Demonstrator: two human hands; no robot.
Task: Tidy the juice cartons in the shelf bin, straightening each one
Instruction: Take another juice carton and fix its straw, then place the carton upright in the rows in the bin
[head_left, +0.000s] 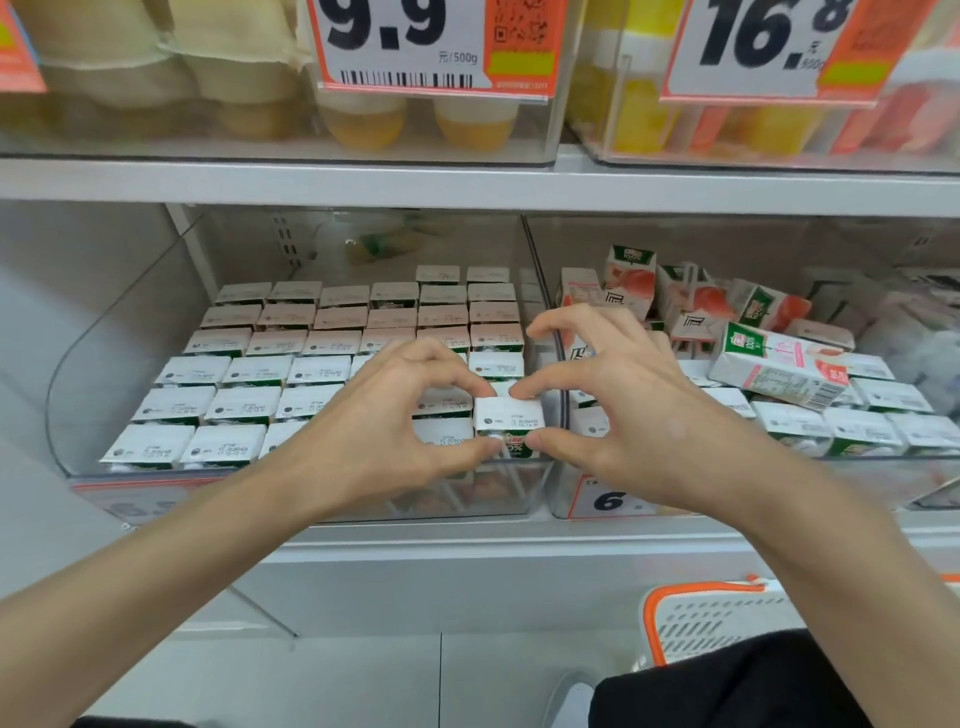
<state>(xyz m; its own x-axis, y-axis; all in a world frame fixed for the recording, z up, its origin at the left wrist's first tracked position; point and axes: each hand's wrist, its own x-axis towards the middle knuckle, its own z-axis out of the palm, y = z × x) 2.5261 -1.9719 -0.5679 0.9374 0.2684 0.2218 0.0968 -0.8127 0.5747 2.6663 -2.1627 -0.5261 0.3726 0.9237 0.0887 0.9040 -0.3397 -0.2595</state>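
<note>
A clear shelf bin (130, 332) holds neat rows of upright white-topped juice cartons (249, 371). At its front right corner one carton (510, 415) stands slightly raised. My left hand (400, 415) pinches that carton's left side between thumb and forefinger. My right hand (613, 400) pinches its right side the same way, the other fingers spread above. The neighbouring bin on the right (566, 493) holds jumbled cartons, several lying on their sides, such as a pink-and-white one (779, 371).
The shelf above (467, 182) carries clear bins of yellow and orange drinks with large price tags (410, 41). A white basket with an orange rim (711, 618) sits on the floor at lower right, beside a shoe (571, 696).
</note>
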